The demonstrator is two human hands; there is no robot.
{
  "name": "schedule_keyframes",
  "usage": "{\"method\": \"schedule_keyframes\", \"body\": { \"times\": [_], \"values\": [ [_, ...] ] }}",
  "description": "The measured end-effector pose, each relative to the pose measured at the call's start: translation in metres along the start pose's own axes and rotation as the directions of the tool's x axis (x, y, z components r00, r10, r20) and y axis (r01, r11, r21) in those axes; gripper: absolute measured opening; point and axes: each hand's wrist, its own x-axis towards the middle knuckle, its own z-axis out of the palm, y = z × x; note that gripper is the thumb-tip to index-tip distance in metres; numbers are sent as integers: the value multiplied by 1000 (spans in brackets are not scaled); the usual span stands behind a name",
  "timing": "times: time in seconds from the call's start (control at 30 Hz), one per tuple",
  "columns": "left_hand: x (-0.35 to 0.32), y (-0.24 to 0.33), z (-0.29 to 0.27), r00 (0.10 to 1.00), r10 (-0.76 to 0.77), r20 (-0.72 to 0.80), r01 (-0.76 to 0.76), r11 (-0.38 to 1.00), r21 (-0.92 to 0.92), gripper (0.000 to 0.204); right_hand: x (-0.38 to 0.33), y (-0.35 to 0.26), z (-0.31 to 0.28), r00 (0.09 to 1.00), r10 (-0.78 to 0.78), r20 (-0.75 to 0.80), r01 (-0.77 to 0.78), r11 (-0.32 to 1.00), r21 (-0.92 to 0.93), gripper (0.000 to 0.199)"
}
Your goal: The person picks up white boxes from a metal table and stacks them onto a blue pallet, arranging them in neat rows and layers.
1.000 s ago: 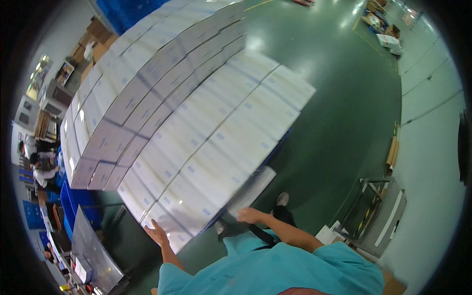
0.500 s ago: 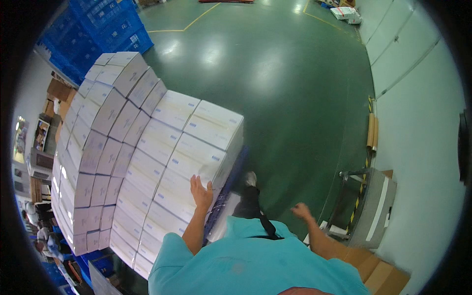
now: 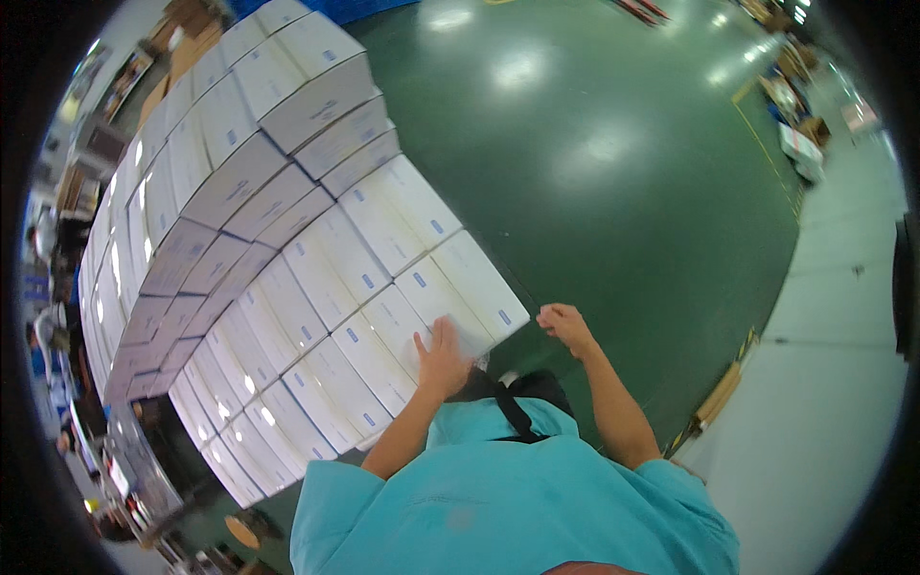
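My left hand (image 3: pixel 443 366) lies over the top of the white cartons, its fingers spread near the seam of the nearest row; whether the palm presses on the cardboard cannot be told. Just off the corner of the end carton (image 3: pixel 470 287), my right hand (image 3: pixel 567 328) hangs in the air with its fingers curled in. Anything inside those fingers is hidden. The cartons carry small blue labels and stand packed tightly in rows. Behind this lower layer rises a taller stack of like cartons (image 3: pixel 225 182).
Green floor (image 3: pixel 575 192) stretches ahead and to the right. A pale wall (image 3: pixel 824 383) runs along the right side, with a brown cardboard tube (image 3: pixel 719 395) leaning by it. Blue crates (image 3: pixel 359 8) show at the top edge. Workbenches and people are at the far left.
My view has turned left and come nearer to the cartons. My left hand sits further along the near row, and my right hand has come up beside the end carton's corner.
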Motion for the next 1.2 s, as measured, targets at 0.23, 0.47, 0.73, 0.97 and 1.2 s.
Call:
{"method": "schedule_keyframes", "body": {
  "times": [0.23, 0.47, 0.73, 0.97, 1.2],
  "values": [
    [9, 14, -22, 977, -160, 139, 169, 984, -52, 78, 156, -48, 22, 947, 289, 143, -295, 955, 20, 67],
    [36, 43, -36, 881, -383, 279, 426, 897, -114, 77, 253, 17, 100, 724, 410, 554, -606, 762, 228, 90],
    [44, 60, -28, 778, -559, 286, 599, 797, -70, 71, 302, -103, 93, 831, 285, 477, -426, 878, 219, 81],
    [38, 63, -23, 772, -587, 244, 603, 798, 9, 68, 322, -116, 107, 716, 301, 630, -498, 853, 158, 62],
    [19, 92, -10, 244, -969, -33, 820, 224, -527, 66, 230, -104, 18, 841, 219, 494, -116, 966, -230, 54]
  ]
}}
